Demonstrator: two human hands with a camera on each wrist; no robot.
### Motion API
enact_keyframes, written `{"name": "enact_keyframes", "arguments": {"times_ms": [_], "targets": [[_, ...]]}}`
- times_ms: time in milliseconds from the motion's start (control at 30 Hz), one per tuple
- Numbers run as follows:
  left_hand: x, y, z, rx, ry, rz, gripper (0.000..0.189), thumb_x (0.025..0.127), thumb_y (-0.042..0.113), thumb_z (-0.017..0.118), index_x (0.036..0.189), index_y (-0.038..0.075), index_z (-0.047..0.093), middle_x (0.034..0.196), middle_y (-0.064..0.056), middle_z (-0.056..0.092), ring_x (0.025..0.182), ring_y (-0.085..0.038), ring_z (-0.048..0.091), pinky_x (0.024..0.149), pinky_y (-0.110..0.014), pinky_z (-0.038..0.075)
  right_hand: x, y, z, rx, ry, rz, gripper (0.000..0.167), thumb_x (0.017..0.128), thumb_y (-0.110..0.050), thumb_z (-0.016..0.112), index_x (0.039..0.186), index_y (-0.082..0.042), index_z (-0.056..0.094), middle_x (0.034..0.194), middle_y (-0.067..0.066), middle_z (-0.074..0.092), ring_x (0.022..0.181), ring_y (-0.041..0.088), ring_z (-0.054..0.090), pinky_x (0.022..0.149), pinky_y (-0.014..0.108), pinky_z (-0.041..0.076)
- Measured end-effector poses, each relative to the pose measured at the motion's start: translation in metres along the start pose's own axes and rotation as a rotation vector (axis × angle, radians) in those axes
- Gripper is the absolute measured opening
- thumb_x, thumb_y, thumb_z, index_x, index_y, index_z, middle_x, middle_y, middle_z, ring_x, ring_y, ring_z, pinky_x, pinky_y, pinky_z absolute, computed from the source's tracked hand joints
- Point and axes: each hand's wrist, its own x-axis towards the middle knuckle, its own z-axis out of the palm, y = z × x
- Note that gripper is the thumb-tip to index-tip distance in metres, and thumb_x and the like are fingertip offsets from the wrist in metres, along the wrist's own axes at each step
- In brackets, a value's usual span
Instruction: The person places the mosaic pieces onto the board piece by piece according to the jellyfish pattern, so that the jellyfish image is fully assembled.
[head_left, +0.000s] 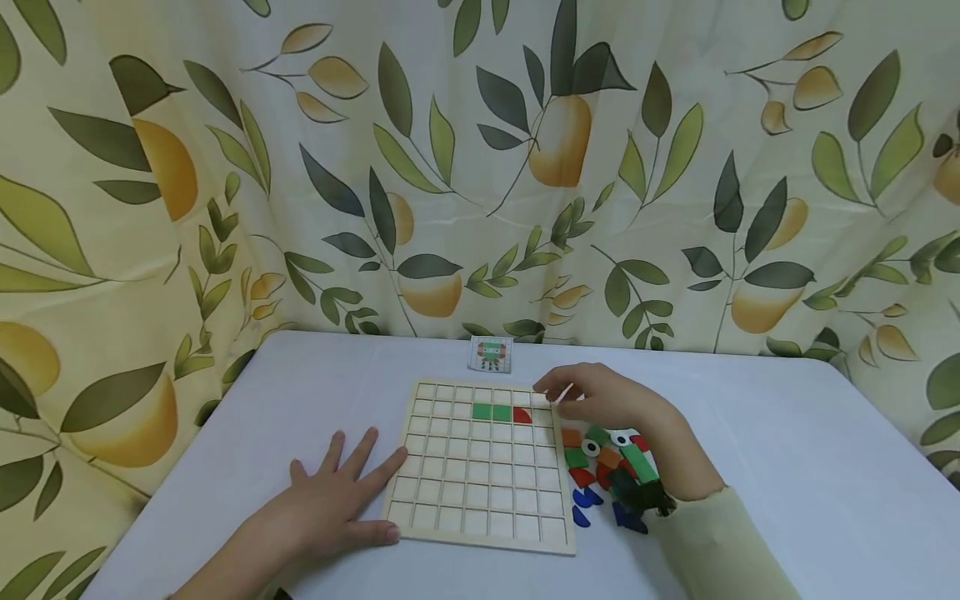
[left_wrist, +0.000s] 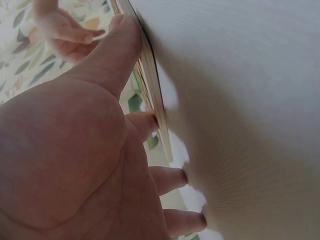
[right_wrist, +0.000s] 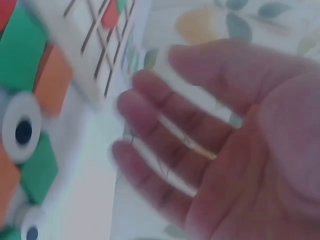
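A wooden grid board [head_left: 480, 500] lies on the white table. In one of its upper rows sit two green squares [head_left: 492, 412] side by side, with a red quarter-round piece [head_left: 522, 415] just right of them. My left hand [head_left: 330, 504] is spread flat, thumb and index fingertip touching the board's left edge. Over the board's upper right corner hovers my right hand [head_left: 600, 396], fingers loosely bent; the right wrist view shows nothing between them. Beside the board's right edge lies a pile of coloured pieces, among them a green piece [right_wrist: 22, 47] and a white eye piece [right_wrist: 22, 131].
A small picture card [head_left: 491, 354] with a red and green figure stands behind the board. Several blue pieces [head_left: 581, 517] lie near the board's lower right. Behind the white table [head_left: 787, 467] hangs a leaf-patterned curtain [head_left: 480, 167].
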Motion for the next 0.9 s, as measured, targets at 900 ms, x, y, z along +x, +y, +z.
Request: {"name": "enact_keyframes", "arguments": {"times_ms": [900], "targets": [[-0.002, -0.003, 0.003, 0.013, 0.033, 0.016, 0.094, 0.077, 0.081, 0.055, 0.157, 0.039, 0.028, 0.166, -0.015, 0.017, 0.145, -0.058, 0.013, 0.088, -0.090, 0.016, -0.005, 0.027, 0.007, 0.012, -0.016, 0.321, 0.038, 0.072, 0.010, 0.075, 0.098, -0.015, 0.066, 0.096, 0.007, 0.057, 0.092, 0.025, 0.052, 0.067, 0.034, 0.056]]}}
